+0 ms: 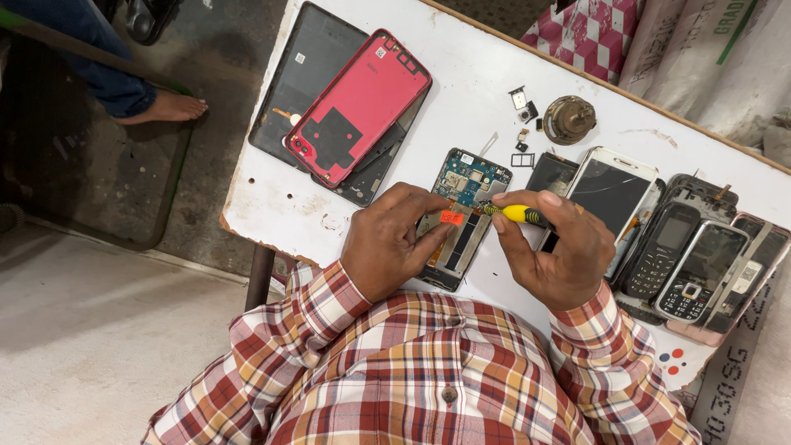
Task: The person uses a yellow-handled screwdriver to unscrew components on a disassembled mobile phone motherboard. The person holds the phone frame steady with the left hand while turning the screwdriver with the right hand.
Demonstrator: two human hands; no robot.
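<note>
From the head camera, you are looking down at an opened phone lying flat on the white table, close to the near edge and directly in front of your chest. Its back is off: a blue-green circuit board fills the far end, a darker bay with a small orange tab sits in the middle, and the near end is dark. Its long axis runs from near-left to far-right, tilted slightly, with the board end pointing away from you.

Your left hand rests on the phone's left edge, fingers curled loosely, the thumb pressing down beside the orange tab to steady it. Your right hand pinches a yellow-handled screwdriver between thumb and fingertips; the tool lies nearly level, its tip pointing left onto the board's lower edge.

To the far left a red back cover lies on top of a dark tablet shell. To the right sit a cracked white smartphone and several keypad phones, touching one another.
</note>
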